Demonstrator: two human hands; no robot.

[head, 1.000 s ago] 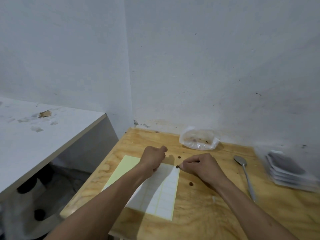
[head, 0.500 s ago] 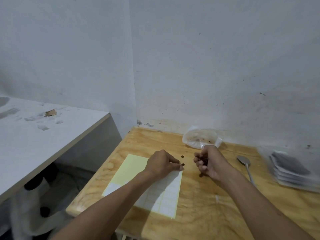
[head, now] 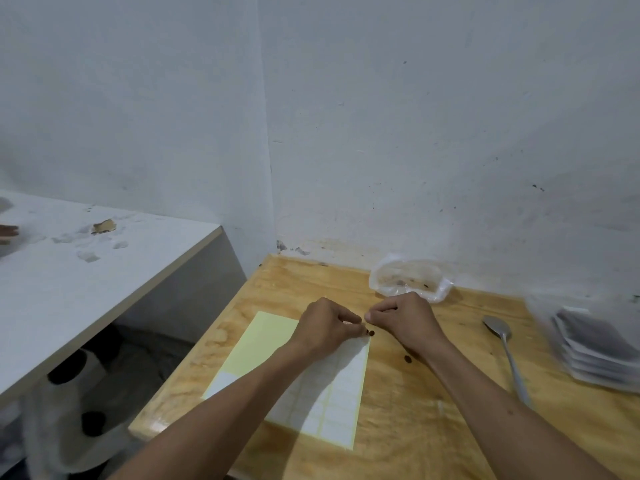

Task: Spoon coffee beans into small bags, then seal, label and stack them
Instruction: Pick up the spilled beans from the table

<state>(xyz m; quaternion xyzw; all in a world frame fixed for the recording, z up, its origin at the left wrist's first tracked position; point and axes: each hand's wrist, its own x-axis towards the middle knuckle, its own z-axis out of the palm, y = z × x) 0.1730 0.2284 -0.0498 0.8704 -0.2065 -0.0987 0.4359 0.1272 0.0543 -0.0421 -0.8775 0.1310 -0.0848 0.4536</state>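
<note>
My left hand (head: 325, 327) rests on the top right corner of the white label sheet (head: 332, 393), its fingertips pinching at a loose coffee bean (head: 365, 333) beside another bean (head: 371, 333). My right hand (head: 403, 317) hovers just right of it with the knuckles up. Its fingers are curled tight around beans it gathered, and its thumb tip nearly touches my left fingers. One more bean (head: 408, 358) lies under my right wrist. A nearly empty clear plastic bag (head: 408, 280) sits behind my hands by the wall.
A metal spoon (head: 502, 344) lies on the wooden table (head: 415, 427) to the right. A stack of filled small bags (head: 595, 355) stands at the right edge. A white shelf (head: 86, 271) sits to the left, across a gap.
My right hand picked a bean off the table, turned palm-up toward the plastic bag, then came back down beside my left hand. My left hand moved right to the sheet's corner.
</note>
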